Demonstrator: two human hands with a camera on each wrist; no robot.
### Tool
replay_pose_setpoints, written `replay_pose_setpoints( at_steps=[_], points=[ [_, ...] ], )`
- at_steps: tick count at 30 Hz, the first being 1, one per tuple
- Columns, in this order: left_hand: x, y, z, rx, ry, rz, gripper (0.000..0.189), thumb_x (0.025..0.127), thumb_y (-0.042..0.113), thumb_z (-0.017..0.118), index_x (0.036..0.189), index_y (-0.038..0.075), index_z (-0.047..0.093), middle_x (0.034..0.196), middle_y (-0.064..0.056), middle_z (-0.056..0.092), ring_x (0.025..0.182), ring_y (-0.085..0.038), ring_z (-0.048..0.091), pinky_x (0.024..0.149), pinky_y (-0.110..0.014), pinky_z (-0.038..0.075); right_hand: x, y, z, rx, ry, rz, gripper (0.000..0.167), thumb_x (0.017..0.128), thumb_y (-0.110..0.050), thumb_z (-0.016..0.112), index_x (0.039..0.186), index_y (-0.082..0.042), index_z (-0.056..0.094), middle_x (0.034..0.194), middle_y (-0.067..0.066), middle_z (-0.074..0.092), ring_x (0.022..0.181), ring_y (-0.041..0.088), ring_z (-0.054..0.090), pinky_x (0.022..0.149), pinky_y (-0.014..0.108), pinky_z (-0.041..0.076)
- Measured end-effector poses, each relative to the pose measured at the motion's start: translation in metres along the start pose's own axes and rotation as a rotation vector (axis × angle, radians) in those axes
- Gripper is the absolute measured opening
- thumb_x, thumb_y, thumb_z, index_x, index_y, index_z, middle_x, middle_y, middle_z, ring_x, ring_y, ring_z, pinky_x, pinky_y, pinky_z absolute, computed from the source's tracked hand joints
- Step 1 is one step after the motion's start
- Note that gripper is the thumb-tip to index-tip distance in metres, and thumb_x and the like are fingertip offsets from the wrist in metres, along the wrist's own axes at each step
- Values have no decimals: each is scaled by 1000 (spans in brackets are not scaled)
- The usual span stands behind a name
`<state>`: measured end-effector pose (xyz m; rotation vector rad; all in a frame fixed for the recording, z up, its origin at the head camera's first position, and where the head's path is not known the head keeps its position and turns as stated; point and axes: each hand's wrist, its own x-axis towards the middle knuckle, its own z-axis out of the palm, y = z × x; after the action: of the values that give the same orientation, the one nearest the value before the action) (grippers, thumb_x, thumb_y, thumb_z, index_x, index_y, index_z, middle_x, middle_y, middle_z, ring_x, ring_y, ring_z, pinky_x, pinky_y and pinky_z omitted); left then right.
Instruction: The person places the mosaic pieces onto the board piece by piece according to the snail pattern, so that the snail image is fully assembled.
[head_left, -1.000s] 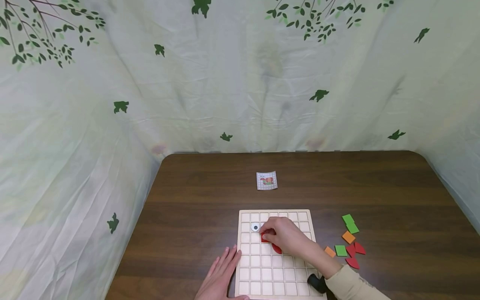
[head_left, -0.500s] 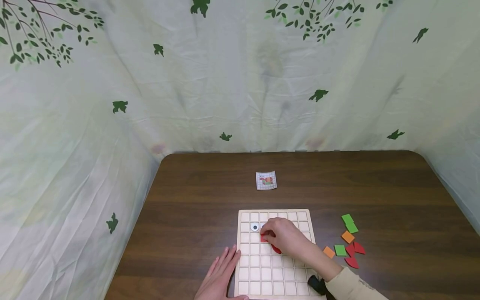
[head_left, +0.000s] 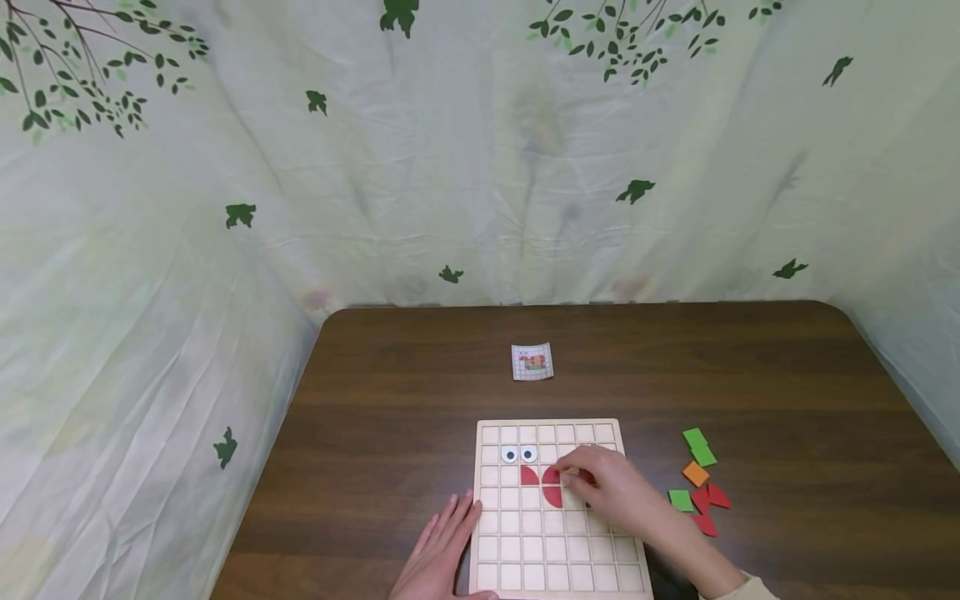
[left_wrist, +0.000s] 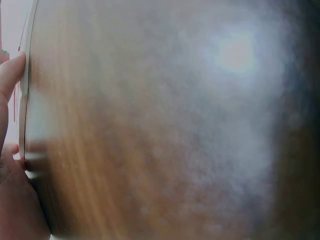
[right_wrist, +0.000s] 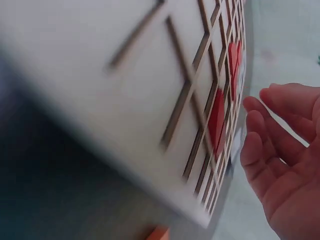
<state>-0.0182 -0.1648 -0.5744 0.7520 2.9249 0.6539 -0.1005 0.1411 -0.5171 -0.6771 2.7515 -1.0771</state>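
"Red under whose fingertips?"

"Those of the right hand (head_left: pixel 609 487). Its fingers are bent, the tips close together at the right side of a red piece (head_left: pixel 550 476) on the white grid board (head_left: pixel 532 548); whether they pinch it or merely touch it, one cannot tell."

"And the left hand (head_left: pixel 442 550)?"

"Nearly straight fingers, side by side, tips at the board's left edge, thumb at its near left corner."

"What sits around that red piece?"

"A second red piece (head_left: pixel 552 497) one square nearer, a third red piece (head_left: pixel 528 476) to the left, and two eye pieces (head_left: pixel 528 454) in the row beyond."

"Off the board?"

"On the brown table (head_left: pixel 405 392), to the right, green squares (head_left: pixel 681 501), an orange square (head_left: pixel 696 474) and loose red pieces (head_left: pixel 718 496). Farther off, a small gridded card (head_left: pixel 532 362); past the far edge, pale cloth (head_left: pixel 480 167) with green prints."
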Motion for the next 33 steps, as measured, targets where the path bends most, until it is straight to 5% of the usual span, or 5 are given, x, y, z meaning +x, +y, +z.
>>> replay_pose_setpoints(
  at_steps=[10,19,26,28,33],
  points=[
    [1,0,-1,8,4,4,103,79,78,55,158,18,25,163,0,21,148,-12,7,109,-15,-9,-52,28,-26,-9,138,100,27,85,-9,77,106,-26,73,104,-17,65,80,4,51,66,24,47],
    [1,3,-3,-34,-61,-42,103,79,79,54,158,21,21,163,0,18,149,-15,10,107,-13,-14,-84,50,-44,-124,247,135,31,80,-6,80,105,-24,74,103,-18,66,101,16,64,85,43,51],
    [1,2,-1,-1,-32,-14,103,79,79,53,158,20,23,163,1,20,149,-11,7,107,-14,-13,-105,65,-52,-203,336,142,44,74,8,79,105,-22,74,107,-12,65,100,14,57,82,16,46],
    [1,1,0,9,-21,-5,103,80,79,53,158,20,23,163,0,20,149,-10,5,108,-14,-13,-109,68,-54,-201,364,168,43,74,9,78,106,-19,74,109,-7,67,103,18,56,84,22,48],
    [1,1,0,23,-2,3,102,80,79,53,158,19,24,162,-2,22,149,-15,11,109,-15,-11,-119,73,-58,-165,360,300,38,78,7,76,111,-9,72,115,12,65,104,34,54,81,58,47]
  ],
)
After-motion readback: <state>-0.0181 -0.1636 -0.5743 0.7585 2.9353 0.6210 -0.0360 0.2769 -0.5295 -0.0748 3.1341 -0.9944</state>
